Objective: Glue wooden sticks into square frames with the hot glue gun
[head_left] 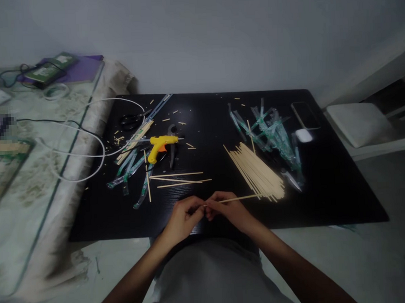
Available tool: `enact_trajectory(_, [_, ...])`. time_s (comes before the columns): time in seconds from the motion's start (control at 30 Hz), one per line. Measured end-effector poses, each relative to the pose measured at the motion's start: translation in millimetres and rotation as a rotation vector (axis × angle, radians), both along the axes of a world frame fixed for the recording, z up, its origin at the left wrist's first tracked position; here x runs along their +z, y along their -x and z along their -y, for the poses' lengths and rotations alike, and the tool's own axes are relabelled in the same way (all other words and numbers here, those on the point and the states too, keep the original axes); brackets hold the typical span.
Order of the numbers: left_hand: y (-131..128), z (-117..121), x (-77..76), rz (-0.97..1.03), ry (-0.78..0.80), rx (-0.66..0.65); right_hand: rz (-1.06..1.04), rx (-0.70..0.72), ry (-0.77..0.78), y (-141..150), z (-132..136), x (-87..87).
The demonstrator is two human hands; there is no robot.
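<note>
Close to the table's near edge, my left hand [185, 218] and my right hand [232, 209] meet with their fingers pinched together. A thin bamboo stick [240, 198] is held between them; it passes through my right hand and points rightward. Its left end is at my left fingertips, partly hidden by the fingers. Beyond my right hand lies a fanned pile of bamboo sticks [258, 171]. Several loose sticks [180, 180] rest on the table past my left hand. Farther left lies a yellow glue gun [159, 145], beside dark-handled pliers [173, 155].
The black table [326, 185] also bears black scissors [131, 121], crumpled green plastic wrappers [276, 129], a knife-like blade [292, 180], a phone [305, 114] and a white case [303, 135]. A white cable [103, 147] loops across the left edge. A white stool [353, 123] stands at right.
</note>
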State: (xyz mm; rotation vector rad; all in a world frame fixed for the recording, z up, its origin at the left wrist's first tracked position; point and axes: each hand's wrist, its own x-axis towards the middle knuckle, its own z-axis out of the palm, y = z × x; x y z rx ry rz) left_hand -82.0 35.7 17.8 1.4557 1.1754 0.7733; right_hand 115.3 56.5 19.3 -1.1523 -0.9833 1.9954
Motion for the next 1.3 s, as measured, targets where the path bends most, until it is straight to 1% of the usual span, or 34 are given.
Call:
enact_trajectory(0.37, [6, -3, -2.3, 0.011, -0.043, -0.097, -0.08, 0.091, 0.007, -9, -5, -2.4])
enact_trajectory(0.6, [8, -5, -1.1, 0.034, -0.071, -0.124, -0.127, 0.131, 0.013, -11, -8, -2.8])
enact_trajectory(0.8, [10, -7, 3.0, 0.067, -0.029, -0.164, -0.151, 0.136, 0.026, -13, -8, -4.2])
enact_trajectory(1.03, [10, -7, 1.8, 0.098, 0.052, -0.179, -0.181, 0.16, 0.036, -14, -8, -10.3])
enact_trajectory(1.3, [15, -11, 6.9, 0.172, 0.135, -0.248, -0.172, 0.238, 0.035, -16, -9, -14.5])
